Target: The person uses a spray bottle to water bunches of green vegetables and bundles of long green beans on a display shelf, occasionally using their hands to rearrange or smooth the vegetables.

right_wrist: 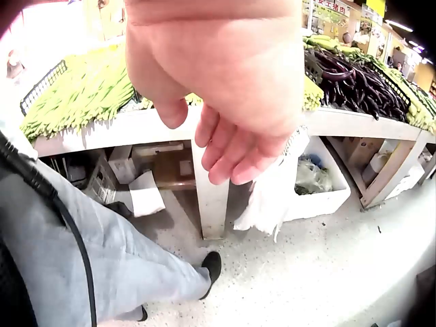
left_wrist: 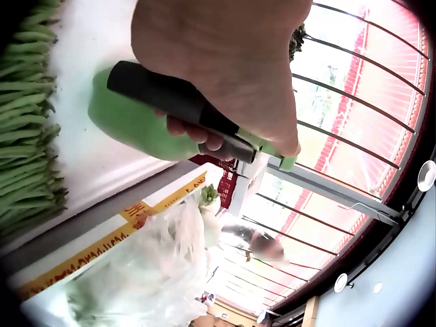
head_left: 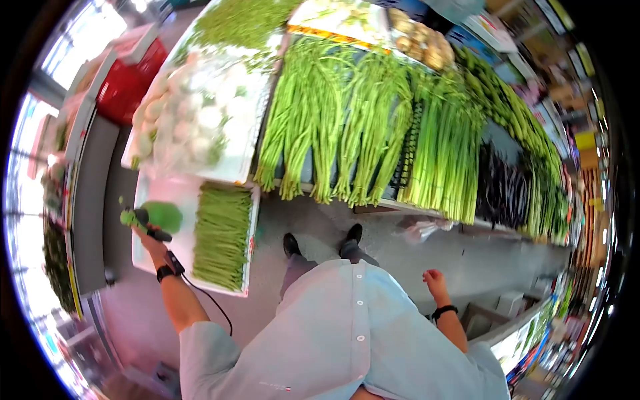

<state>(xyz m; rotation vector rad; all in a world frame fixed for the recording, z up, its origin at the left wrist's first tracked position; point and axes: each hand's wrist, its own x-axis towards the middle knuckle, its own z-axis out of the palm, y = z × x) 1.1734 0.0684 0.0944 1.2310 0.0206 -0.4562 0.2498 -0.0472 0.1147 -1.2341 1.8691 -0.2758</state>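
Note:
My left hand (head_left: pixel 152 244) grips a green spray bottle (head_left: pixel 163 217) by its black-trimmed spray head. In the left wrist view, the fingers (left_wrist: pixel 194 131) of that hand curl round the black handle, and the bottle's green body lies tilted to the left. Beneath it is a white foam box (head_left: pixel 167 260), with green beans (head_left: pixel 223 237) laid in neat rows on its right side. My right hand (head_left: pixel 436 285) hangs beside my body, holding nothing. Its fingers (right_wrist: pixel 228 160) are loosely curled, in front of the vegetable stand in the right wrist view.
Behind the bean box sits a foam box of white, round vegetables (head_left: pixel 200 120) under clear plastic. Long beans (head_left: pixel 310 120), leafy stalks (head_left: pixel 447 147) and eggplants (head_left: pixel 503 187) line the stand ahead. A white plastic bag (right_wrist: pixel 269 197) hangs at its front. Grey floor (head_left: pixel 320 227) surrounds my feet.

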